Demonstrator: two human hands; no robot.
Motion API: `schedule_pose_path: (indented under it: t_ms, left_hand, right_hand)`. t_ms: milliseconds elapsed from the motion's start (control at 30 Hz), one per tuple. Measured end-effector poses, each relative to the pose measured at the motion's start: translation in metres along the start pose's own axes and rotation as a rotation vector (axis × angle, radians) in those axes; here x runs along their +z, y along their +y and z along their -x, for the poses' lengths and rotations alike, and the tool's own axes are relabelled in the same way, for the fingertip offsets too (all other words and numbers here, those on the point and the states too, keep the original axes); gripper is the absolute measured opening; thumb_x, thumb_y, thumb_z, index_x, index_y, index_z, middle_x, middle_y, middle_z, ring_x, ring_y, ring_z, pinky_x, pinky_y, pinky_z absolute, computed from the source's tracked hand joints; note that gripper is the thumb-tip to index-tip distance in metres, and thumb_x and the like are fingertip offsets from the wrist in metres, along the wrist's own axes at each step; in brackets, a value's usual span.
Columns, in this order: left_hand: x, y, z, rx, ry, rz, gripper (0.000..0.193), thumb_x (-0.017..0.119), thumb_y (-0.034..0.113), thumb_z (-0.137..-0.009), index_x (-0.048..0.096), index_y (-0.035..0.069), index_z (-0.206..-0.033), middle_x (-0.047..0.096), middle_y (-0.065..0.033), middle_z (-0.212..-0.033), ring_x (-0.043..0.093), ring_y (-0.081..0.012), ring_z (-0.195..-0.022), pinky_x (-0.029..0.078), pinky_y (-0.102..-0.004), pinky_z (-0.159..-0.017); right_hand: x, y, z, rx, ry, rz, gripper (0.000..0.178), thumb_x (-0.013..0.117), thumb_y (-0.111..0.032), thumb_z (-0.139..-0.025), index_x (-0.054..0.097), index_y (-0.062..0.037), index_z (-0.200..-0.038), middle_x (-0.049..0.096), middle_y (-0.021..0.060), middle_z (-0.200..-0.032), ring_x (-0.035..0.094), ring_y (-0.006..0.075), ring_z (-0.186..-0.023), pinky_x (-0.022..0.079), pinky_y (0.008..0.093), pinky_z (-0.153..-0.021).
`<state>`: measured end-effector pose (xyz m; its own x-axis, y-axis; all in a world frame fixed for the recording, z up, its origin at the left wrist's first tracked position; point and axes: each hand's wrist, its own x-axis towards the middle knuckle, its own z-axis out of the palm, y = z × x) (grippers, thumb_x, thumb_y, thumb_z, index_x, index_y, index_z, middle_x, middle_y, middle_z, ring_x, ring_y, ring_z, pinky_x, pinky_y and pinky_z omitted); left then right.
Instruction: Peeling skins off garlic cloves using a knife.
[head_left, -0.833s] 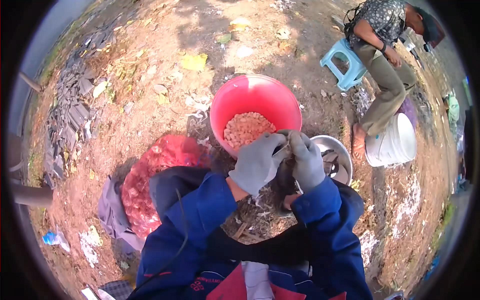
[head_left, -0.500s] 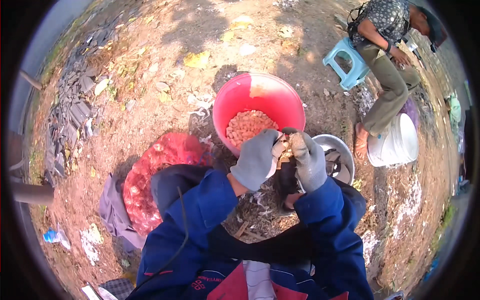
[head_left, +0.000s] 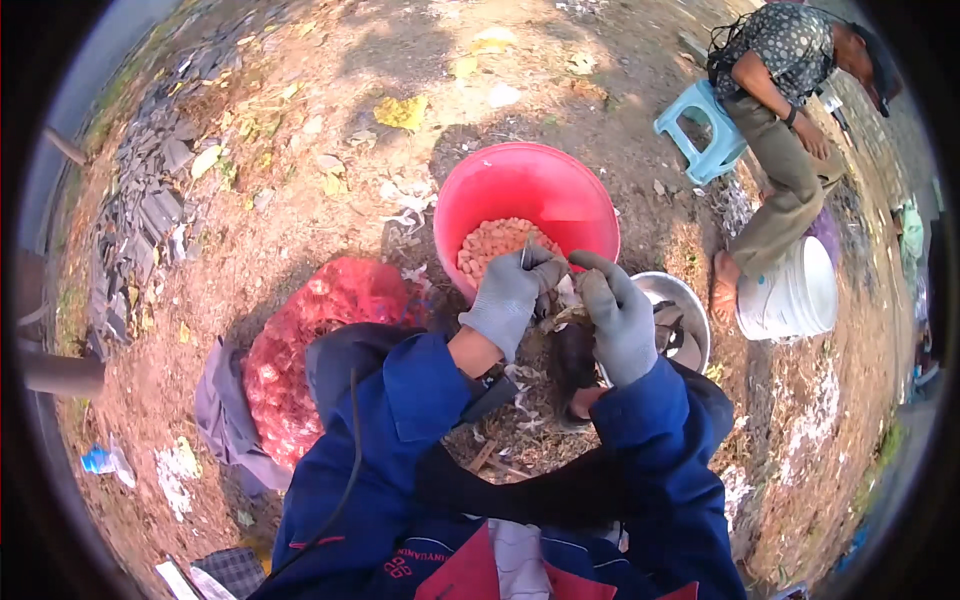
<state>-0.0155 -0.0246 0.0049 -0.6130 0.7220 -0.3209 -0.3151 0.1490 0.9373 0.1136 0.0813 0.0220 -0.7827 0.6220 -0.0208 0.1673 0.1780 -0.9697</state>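
Both my hands wear grey gloves and meet just over the near rim of a pink bucket (head_left: 585, 195). My left hand (head_left: 505, 302) is closed, and a thin pale sliver sticks up from its fingertips, too small to name. In my right hand (head_left: 620, 325), thumb and fingers pinch a piece of garlic (head_left: 567, 292) with papery skin. Pale cloves (head_left: 488, 246) cover the bucket's bottom. Left of my knee lies a red mesh bag (head_left: 285, 375) full of garlic bulbs.
A metal basin (head_left: 692, 305) with dark things in it stands beyond my right wrist. Farther right, a person (head_left: 785, 130) sits by a light-blue stool (head_left: 700, 130) and a white bucket (head_left: 795, 290). Dark flat scraps (head_left: 155, 215) litter the ground at left.
My hands have drawn slightly apart, and the left has turned its fingertips upward over the bucket. The view has shifted slightly.
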Motion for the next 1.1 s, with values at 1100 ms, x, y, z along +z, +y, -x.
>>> schedule_pose_path:
  t_ms: [1100]
  left_hand:
    - [-0.005, 0.011, 0.013, 0.221, 0.005, -0.104, 0.021, 0.064, 0.023, -0.099, 0.065, 0.003, -0.104, 0.063, -0.0043, -0.082, 0.059, -0.0091, -0.070, 0.049, -0.0292, -0.059]
  right_hand:
    - [0.003, 0.002, 0.006, -0.461, 0.255, 0.559, 0.024, 0.076, -0.021, -0.083, 0.075, -0.0113, -0.106, 0.070, 0.0145, -0.093, 0.069, 0.0325, -0.082, 0.055, 0.0391, -0.072]
